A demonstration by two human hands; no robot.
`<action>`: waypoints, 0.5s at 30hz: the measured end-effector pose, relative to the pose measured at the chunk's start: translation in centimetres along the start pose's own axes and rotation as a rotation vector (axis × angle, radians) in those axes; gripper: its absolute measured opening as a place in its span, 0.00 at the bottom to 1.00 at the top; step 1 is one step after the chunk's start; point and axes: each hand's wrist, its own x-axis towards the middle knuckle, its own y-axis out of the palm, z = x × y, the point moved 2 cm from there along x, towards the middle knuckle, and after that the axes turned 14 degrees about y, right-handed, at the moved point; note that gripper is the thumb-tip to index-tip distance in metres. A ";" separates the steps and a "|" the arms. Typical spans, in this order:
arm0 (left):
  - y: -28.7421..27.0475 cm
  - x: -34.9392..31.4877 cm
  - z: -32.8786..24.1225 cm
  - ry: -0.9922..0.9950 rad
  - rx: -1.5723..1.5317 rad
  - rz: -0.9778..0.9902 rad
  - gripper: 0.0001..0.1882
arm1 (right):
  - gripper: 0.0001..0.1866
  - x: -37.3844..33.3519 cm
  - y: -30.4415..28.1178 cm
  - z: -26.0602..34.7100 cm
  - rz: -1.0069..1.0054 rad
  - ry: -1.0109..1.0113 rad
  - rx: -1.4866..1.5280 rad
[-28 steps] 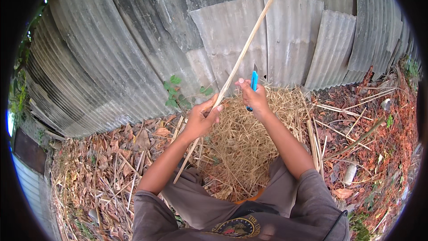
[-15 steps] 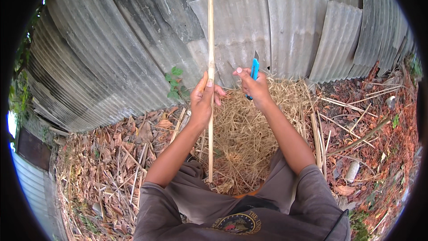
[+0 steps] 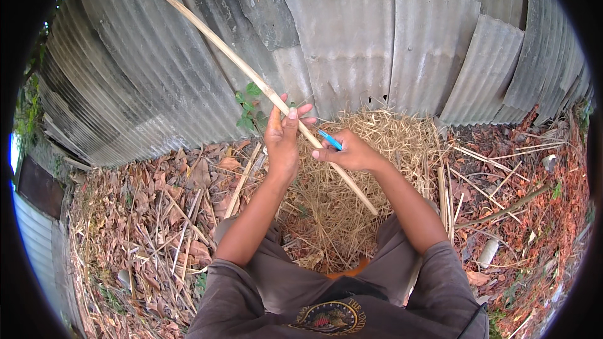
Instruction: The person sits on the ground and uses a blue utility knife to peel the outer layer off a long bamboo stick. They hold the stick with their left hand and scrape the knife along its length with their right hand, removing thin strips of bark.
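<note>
A long pale wooden stick (image 3: pixel 229 54), possibly split bamboo, slants from the upper left down to the lower right in front of me. My left hand (image 3: pixel 284 138) grips it around its middle, thumb on top and some fingers stretched out past it. In my right hand (image 3: pixel 352 150) is a blue utility knife (image 3: pixel 330 140), its front pointing up and left toward the stick. The right thumb lies at the stick just below the left hand. My right fingers hide most of the knife's handle, and the blade is hard to make out.
Thin pale shavings (image 3: pixel 339 194) are heaped between my legs. Corrugated metal sheets (image 3: pixel 352 44) form a wall ahead. Dry leaves (image 3: pixel 163 207) cover the ground at left; several loose sticks (image 3: pixel 496 163) and a whitish cylinder (image 3: pixel 488 253) lie at right. A green plant (image 3: pixel 250 107) grows by the wall.
The stick has swung from upright to a slant, its top now toward the left. My right hand has come down and inward with the knife, up to the stick.
</note>
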 end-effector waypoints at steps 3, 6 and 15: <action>-0.2 -1.2 0.3 -0.131 -0.023 0.063 0.28 | 0.16 1.3 0.8 -2.1 0.018 -0.065 0.107; -1.4 -2.6 0.5 -0.185 0.009 0.071 0.22 | 0.23 0.5 2.2 -1.1 0.113 0.006 0.375; -2.9 -2.2 -1.2 -0.156 0.083 -0.026 0.22 | 0.27 1.0 2.2 -1.3 -0.116 -0.019 0.131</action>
